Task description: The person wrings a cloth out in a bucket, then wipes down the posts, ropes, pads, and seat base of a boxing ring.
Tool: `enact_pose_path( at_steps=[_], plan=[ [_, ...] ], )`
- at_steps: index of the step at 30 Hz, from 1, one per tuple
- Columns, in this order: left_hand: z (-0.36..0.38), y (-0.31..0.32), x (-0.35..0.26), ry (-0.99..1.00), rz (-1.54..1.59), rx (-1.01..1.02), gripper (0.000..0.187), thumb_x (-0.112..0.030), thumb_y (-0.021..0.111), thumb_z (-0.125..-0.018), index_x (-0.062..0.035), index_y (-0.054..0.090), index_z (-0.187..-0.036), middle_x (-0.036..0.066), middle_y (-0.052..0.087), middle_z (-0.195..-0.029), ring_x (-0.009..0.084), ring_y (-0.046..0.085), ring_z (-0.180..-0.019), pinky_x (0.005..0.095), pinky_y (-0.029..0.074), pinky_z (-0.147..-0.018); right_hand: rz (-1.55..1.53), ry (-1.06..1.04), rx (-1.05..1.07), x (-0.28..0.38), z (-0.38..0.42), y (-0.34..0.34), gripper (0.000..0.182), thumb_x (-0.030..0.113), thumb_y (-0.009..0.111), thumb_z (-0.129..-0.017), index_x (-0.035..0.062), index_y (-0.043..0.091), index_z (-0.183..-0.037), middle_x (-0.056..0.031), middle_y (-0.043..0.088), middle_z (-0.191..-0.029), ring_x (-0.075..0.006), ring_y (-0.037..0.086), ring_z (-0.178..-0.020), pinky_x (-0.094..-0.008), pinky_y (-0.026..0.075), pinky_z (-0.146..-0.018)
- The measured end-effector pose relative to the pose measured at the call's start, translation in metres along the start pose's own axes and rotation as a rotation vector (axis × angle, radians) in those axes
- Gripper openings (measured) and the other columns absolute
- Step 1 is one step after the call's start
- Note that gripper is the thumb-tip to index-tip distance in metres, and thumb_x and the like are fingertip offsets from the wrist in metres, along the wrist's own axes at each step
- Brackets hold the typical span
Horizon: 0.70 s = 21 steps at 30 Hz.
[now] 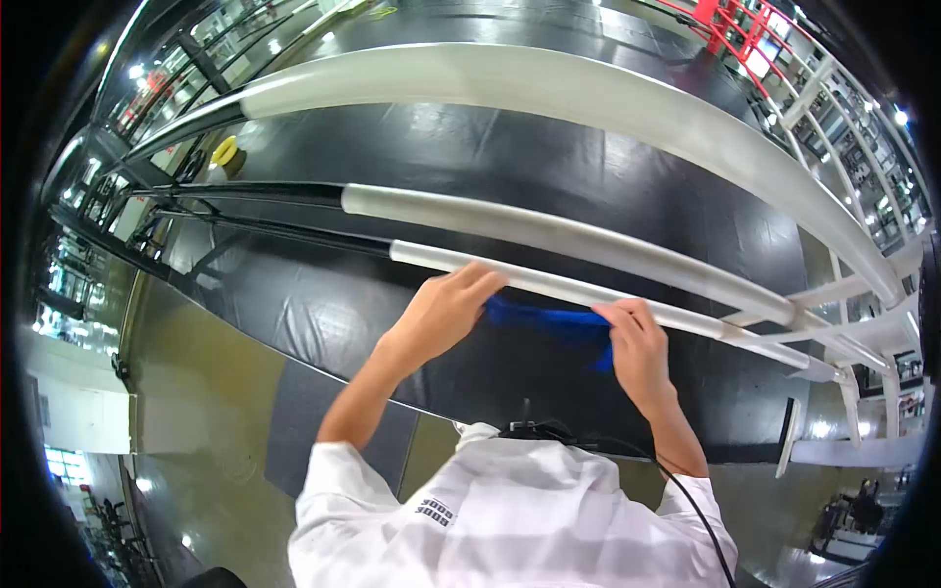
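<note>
A blue cloth (549, 317) stretches between my two hands, just below the lowest white-covered ring rope (578, 290); it is blurred and its lower part hangs near the right hand. My left hand (453, 306) is closed on the cloth's left end, with its fingers up against that rope. At the other end, my right hand (639, 345) pinches the cloth close under the rope.
Two more padded ropes, a middle one (549, 230) and a thick upper one (510, 76), run across above a black mat floor (421, 147). White corner bars (863, 343) stand at right. A yellow roll (224, 151) lies far left.
</note>
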<state>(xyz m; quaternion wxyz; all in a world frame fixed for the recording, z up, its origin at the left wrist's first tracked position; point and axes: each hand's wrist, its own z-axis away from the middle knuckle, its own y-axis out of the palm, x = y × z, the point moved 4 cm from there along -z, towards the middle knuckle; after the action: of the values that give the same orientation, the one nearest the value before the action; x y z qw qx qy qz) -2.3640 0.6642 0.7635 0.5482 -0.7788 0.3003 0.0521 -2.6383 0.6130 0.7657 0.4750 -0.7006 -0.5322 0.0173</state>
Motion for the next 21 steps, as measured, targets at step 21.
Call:
enact_pose_path(
  at_steps=[21],
  plan=[
    [-0.035,-0.056,0.207,-0.047,-0.214,-0.013,0.055,-0.028,0.085,-0.078,-0.0066,0.067,-0.124,0.018,0.07,-0.123,0.0375,0.063,-0.12,0.0462,0.047,-0.106,0.3,-0.173,0.327,0.006,-0.207,0.223,0.067,0.032,0.088,-0.072,0.0103,0.062,-0.129,-0.0173,0.07,-0.122,-0.0342,0.065,-0.118,-0.0456,0.053,-0.098]
  ],
)
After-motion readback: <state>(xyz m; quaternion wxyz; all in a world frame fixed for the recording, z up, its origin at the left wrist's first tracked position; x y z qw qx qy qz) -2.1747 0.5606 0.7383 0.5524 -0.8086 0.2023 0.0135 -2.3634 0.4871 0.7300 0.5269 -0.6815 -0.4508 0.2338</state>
